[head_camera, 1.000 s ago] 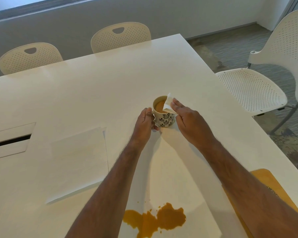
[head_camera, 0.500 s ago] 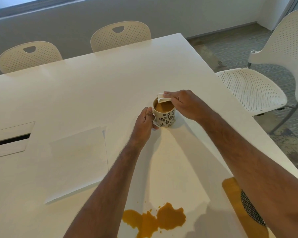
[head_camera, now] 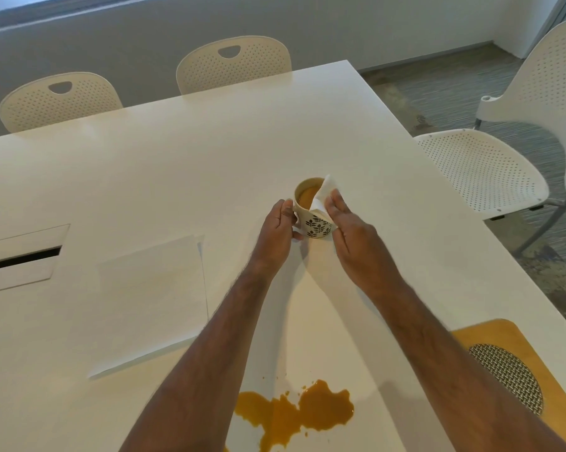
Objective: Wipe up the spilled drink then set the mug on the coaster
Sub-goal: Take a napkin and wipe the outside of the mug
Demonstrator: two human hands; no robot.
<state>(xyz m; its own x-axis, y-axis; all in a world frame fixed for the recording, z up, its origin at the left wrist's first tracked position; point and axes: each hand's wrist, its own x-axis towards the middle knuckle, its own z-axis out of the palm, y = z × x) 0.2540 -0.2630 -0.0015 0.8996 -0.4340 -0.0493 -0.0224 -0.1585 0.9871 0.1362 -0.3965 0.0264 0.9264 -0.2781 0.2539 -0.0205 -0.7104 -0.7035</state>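
A cream mug [head_camera: 314,223] with a dark leaf pattern stands mid-table, holding brown drink. My left hand [head_camera: 276,231] grips its handle side. My right hand [head_camera: 353,236] pinches a folded white tissue [head_camera: 322,195] against the mug's right rim and side. An orange-brown spill [head_camera: 294,414] spreads on the table near the front edge, between my forearms. A wooden coaster [head_camera: 490,339] with a woven round insert lies at the front right, partly hidden by my right arm.
The white table [head_camera: 177,164] carries a white paper sheet [head_camera: 151,301] left of my left arm and a cable slot [head_camera: 21,259] at the far left. Two perforated chairs [head_camera: 232,63] stand behind the table, another chair [head_camera: 480,171] at the right.
My right hand has come from the mug's far rim back round to its right side, drawing the tissue along the rim. My left hand keeps hold of the mug.
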